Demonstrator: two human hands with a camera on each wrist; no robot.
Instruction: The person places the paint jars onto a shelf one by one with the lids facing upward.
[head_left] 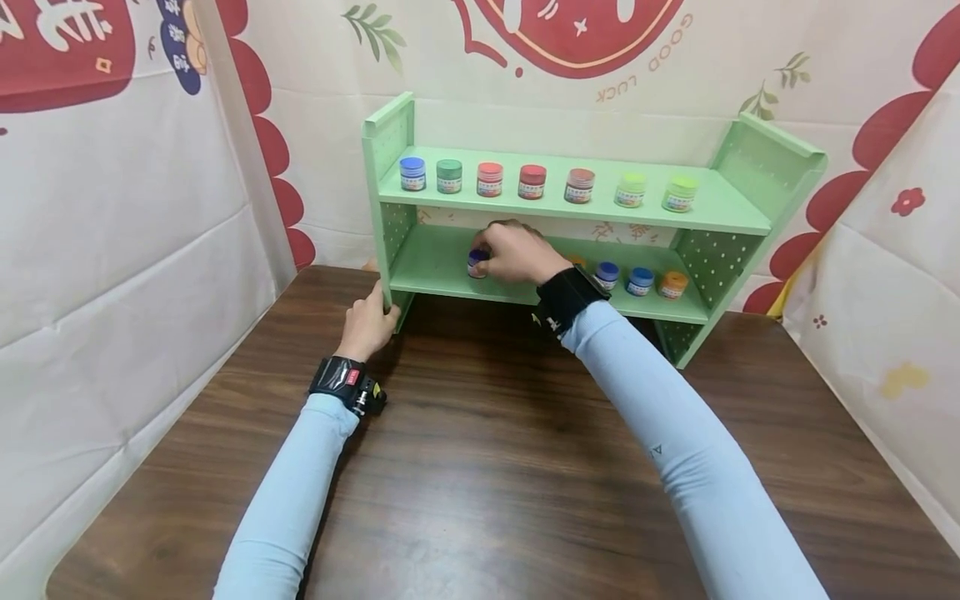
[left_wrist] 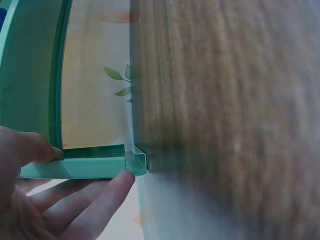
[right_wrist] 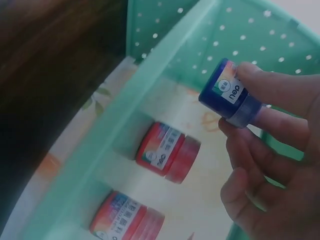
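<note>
My right hand (head_left: 517,252) pinches a dark blue paint jar (right_wrist: 230,92) between thumb and fingers, near the left half of the lower shelf (head_left: 431,258). Seen from the right wrist, the jar is tilted and raised off the shelf surface. Two red paint jars (right_wrist: 167,152) stand close by on that shelf; in the head view the hand and wrist hide them. My left hand (head_left: 367,321) grips the front edge of the green rack's left side panel (left_wrist: 75,168), thumb on one face and fingers on the other.
On the upper shelf (head_left: 720,196) several paint jars stand in a row, among them a blue jar (head_left: 412,173) and a light green jar (head_left: 680,193). Several more, including an orange jar (head_left: 673,285), stand at the lower shelf's right. The rack stands on a brown wooden table (head_left: 480,467).
</note>
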